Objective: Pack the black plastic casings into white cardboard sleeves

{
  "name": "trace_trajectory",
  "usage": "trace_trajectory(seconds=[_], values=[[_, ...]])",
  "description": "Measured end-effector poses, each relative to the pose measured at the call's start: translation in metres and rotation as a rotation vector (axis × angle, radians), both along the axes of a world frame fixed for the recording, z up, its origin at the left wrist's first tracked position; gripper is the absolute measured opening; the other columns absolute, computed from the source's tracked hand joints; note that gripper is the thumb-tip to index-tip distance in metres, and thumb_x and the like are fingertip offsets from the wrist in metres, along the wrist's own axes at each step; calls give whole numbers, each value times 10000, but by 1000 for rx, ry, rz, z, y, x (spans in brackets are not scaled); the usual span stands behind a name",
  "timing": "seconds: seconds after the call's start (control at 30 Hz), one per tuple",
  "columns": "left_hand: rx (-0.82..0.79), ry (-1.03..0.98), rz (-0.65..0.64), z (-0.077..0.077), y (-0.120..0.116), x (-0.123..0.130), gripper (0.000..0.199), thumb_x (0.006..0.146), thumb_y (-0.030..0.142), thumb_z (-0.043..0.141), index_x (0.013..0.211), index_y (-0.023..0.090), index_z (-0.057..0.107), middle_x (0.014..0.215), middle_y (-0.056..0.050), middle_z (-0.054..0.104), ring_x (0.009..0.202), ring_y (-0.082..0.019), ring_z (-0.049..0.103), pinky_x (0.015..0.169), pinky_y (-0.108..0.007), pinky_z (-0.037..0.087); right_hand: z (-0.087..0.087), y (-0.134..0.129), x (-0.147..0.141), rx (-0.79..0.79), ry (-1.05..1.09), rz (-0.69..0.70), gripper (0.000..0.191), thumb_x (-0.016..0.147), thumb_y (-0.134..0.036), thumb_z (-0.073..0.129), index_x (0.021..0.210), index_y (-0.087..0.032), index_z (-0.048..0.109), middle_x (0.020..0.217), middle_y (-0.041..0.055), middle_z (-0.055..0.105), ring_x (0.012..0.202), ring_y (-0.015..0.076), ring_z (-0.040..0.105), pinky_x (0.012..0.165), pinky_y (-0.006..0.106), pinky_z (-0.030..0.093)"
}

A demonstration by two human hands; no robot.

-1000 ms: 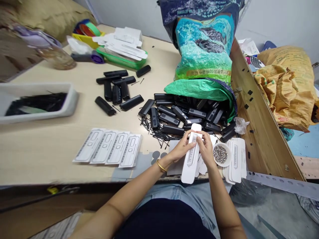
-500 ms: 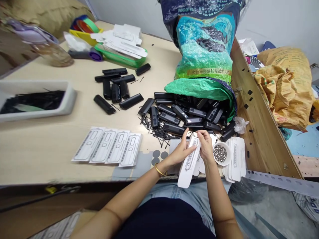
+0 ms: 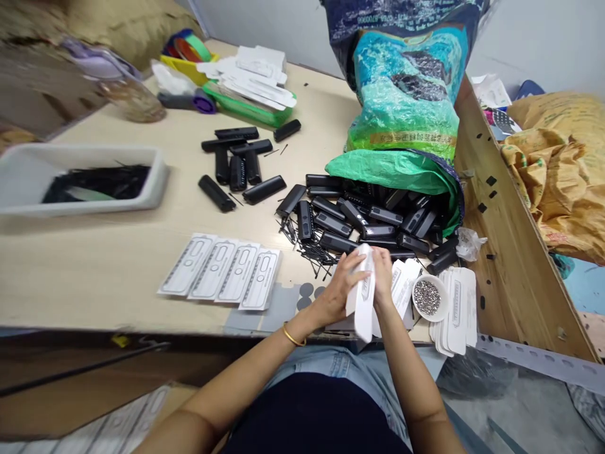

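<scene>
Near the table's front edge, a white printed card box (image 3: 363, 315) is held upright and tilted between both hands. My left hand (image 3: 338, 293), with a gold bangle at the wrist, grips its left side with bent fingers. My right hand (image 3: 382, 274) holds the upper right side, its fingertips partly hidden behind the card. Just right of the hands lie more white printed cards (image 3: 405, 284), a white bowl of small metal pieces (image 3: 429, 298) and a stack of white cards (image 3: 456, 309). Black plastic cases (image 3: 335, 224) are heaped beyond the hands.
A green-lined sack (image 3: 401, 120) spills the cases. Four-sided white tray (image 3: 158, 183) stands left, and several printed boxes (image 3: 227, 271) lie overlapping nearer. A green basket (image 3: 250, 112) sits at the back. A wooden board (image 3: 515, 252) edges the right side.
The card box has turned from lying face up to standing more on edge. My left hand has closed round its side. The view has shifted, so the tabletop appears farther right.
</scene>
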State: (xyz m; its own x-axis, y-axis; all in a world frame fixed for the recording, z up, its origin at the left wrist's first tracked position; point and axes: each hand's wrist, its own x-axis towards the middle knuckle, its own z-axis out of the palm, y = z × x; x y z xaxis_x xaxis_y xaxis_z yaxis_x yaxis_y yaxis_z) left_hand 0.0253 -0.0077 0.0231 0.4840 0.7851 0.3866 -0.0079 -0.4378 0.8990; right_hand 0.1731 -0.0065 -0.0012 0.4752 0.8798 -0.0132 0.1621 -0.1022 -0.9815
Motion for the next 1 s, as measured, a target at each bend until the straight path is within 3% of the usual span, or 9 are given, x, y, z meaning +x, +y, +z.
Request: trace_trajectory(seconds=[0.13, 0.2, 0.37, 0.5, 0.6, 0.73, 0.8, 0.9, 1.0], values=[[-186, 192, 471, 7, 10, -24, 597, 670, 373, 721, 1181, 195, 470, 1067, -105, 612, 1030, -286, 586, 900, -418, 451, -2, 36, -26, -34, -753, 430, 188, 873, -228, 466, 1009, -186, 589, 1030, 104, 649, 1035, 235, 535, 1001, 420, 331], [-281, 384, 559, 13, 17, -33, 621, 692, 409, 691, 1215, 192, 437, 1034, -99, 627, 965, -290, 610, 820, -398, 473, -2, 47, -27, -59, -956, 522, 221, 843, -175, 504, 1044, -172, 595, 1040, 122, 657, 1049, 247, 536, 1038, 440, 277], [-310, 711, 493, 19, 25, -43, 586, 746, 448, 614, 1237, 176, 445, 1166, -149, 587, 1029, -328, 580, 803, -408, 461, 7, 56, 12, -71, -867, 427, 244, 896, -182, 414, 979, -186, 643, 898, 69, 707, 883, 215, 618, 927, 401, 375], [-335, 846, 456, 6, 27, -38, 607, 760, 457, 585, 1260, 151, 427, 1183, -171, 569, 1024, -333, 577, 788, -398, 457, 15, 43, 34, -19, -634, 274, 279, 915, -245, 379, 984, -189, 643, 816, 38, 686, 804, 183, 623, 803, 317, 449], [-377, 854, 368, -10, 29, -33, 561, 754, 395, 590, 1233, 139, 449, 1163, -168, 581, 1013, -319, 585, 799, -383, 455, 16, 21, 24, -66, -760, 405, 250, 860, -347, 528, 1005, -183, 647, 989, 100, 654, 953, 240, 585, 852, 368, 445], [-361, 760, 367, -23, 34, -32, 525, 757, 348, 584, 1221, 136, 461, 1169, -153, 578, 1038, -297, 574, 838, -377, 454, 16, -19, 14, -156, -914, 546, 479, 794, -430, 625, 1197, -179, 562, 1159, 152, 584, 1072, 301, 528, 904, 453, 424], [-327, 718, 353, -24, 38, -31, 520, 751, 339, 596, 1217, 146, 473, 1166, -142, 579, 1056, -293, 564, 859, -379, 452, 17, -35, 20, -152, -940, 584, 541, 785, -424, 642, 1255, -190, 513, 1199, 148, 564, 1109, 306, 510, 942, 475, 398], [-300, 678, 318, -21, 47, -26, 522, 736, 332, 620, 1208, 153, 490, 1150, -130, 583, 1057, -288, 558, 879, -384, 449, 16, -47, 37, -204, -956, 677, 412, 800, -303, 635, 1191, -194, 562, 1110, 129, 599, 1050, 297, 542, 918, 479, 408], [-228, 668, 316, -12, 53, -21, 585, 733, 330, 626, 1261, 145, 454, 1183, -129, 555, 1073, -280, 539, 887, -382, 447, 20, -43, 57, -203, -807, 604, 352, 841, -274, 573, 1187, -214, 556, 1075, 99, 605, 1006, 258, 565, 878, 423, 448]])
